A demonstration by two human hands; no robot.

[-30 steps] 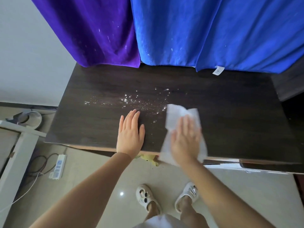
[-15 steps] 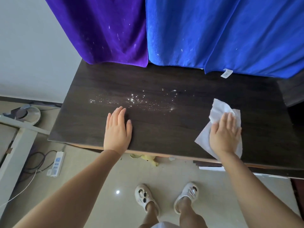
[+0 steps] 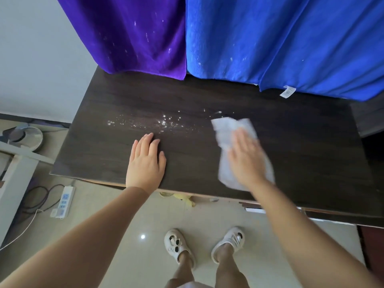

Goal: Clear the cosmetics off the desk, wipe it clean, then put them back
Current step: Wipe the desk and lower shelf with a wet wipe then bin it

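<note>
The right hand (image 3: 246, 161) lies flat, pressing a soft, limp tissue (image 3: 230, 129) on the desk (image 3: 311, 152), best held under the palm, while the left hand (image 3: 145, 163) rests open.

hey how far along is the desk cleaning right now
Done: no cosmetics show on the desk, so clearing looks finished. In hand: the right hand presses a white wipe flat on the top while the left hand rests flat. Left: white specks remain mid-desk, and nothing has been put back.
</note>
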